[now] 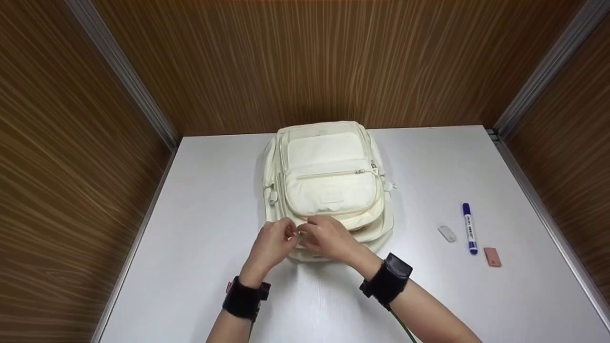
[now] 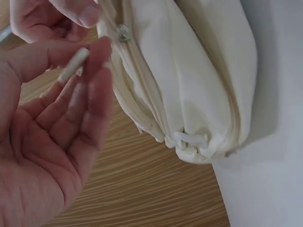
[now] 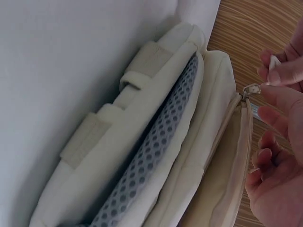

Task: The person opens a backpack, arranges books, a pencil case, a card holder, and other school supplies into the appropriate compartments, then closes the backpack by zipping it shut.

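A cream backpack (image 1: 329,148) lies on the table, its bottom end toward me. At that near end, my left hand (image 1: 270,245) pinches a small white zipper pull tab (image 2: 74,65) between thumb and forefinger, its other fingers loosely bent. Close beside it is my right hand (image 1: 332,238), fingers bent, at the same zipper. In the right wrist view, a finger of that hand reaches the metal zipper slider (image 3: 251,89); whether it pinches anything is unclear. The pocket edge (image 3: 246,156) beside the slider gapes apart.
Right of the backpack lie a small white item (image 1: 447,233), a blue-and-white marker (image 1: 469,228) and a pinkish block (image 1: 492,257). Wood-grain panels (image 1: 295,66) enclose the white table (image 1: 209,190) at the back and both sides.
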`<state>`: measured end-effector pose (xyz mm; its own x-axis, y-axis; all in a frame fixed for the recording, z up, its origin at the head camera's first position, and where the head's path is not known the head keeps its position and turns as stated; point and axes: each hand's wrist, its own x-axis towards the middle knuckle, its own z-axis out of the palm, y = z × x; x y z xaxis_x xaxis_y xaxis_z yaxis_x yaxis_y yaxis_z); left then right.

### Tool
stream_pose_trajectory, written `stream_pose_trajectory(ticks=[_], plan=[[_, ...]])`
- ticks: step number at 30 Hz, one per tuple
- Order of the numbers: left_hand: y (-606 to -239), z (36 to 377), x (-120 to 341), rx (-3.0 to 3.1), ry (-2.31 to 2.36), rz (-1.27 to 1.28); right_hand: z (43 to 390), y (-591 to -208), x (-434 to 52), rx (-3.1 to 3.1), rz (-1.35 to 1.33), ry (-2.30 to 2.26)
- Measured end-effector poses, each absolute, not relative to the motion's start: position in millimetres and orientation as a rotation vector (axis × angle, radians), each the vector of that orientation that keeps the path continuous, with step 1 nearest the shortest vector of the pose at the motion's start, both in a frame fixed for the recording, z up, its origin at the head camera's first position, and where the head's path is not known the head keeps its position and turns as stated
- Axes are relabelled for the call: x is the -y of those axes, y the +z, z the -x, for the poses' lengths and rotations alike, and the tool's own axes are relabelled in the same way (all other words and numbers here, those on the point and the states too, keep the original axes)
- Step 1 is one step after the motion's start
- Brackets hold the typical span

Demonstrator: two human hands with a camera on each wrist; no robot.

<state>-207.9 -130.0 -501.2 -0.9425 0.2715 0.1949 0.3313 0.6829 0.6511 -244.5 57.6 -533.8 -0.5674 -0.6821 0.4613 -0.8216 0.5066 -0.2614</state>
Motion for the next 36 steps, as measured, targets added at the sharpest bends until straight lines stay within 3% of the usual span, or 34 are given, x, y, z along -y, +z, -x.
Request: stream_pose_trajectory(ticks=[6, 11, 20, 36], plan=[[-498, 211, 129, 2.632, -1.533, 0.609, 241, -535, -56, 2.531, -1.26, 0.761], [-510, 219, 132, 2.601, -1.169, 0.621, 240, -532, -58, 2.571, -1.127, 0.949], [-548, 237, 135, 2.451, -0.64, 0.86, 235, -526, -64, 2.64, -1.045, 0.978], [-550, 238, 136, 2.448, -0.587, 0.855, 238, -521, -155, 2.843, -0.893, 1.1]])
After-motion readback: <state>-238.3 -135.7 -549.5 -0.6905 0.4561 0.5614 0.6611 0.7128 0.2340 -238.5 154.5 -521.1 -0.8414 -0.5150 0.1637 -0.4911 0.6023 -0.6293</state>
